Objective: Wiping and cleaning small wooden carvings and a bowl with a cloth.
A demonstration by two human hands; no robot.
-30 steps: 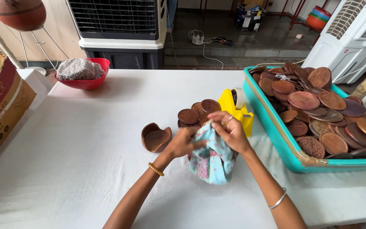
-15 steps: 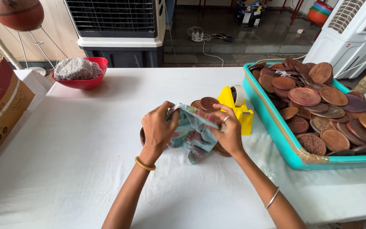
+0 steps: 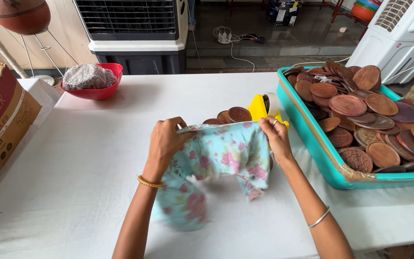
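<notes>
A white-covered bench (image 3: 97, 158) carries a red bowl (image 3: 102, 88) near its far left corner, brown clay discs (image 3: 233, 115) and a yellow tape dispenser (image 3: 260, 108) mid-bench, and a teal tray (image 3: 312, 144) along its right edge.

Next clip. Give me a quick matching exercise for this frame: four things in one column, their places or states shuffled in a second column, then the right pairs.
Things:
1. floral cloth
2. red bowl
3. teal tray
4. yellow tape dispenser

Places or states:
A. on the table's right side, filled with brown clay discs
B. just behind the cloth, beside a small pile of clay discs
C. far left of the table, holding a grey crumpled bundle
D. stretched out between the left hand and the right hand

Pairs: 1-D, 2-C, 3-A, 4-B
</notes>
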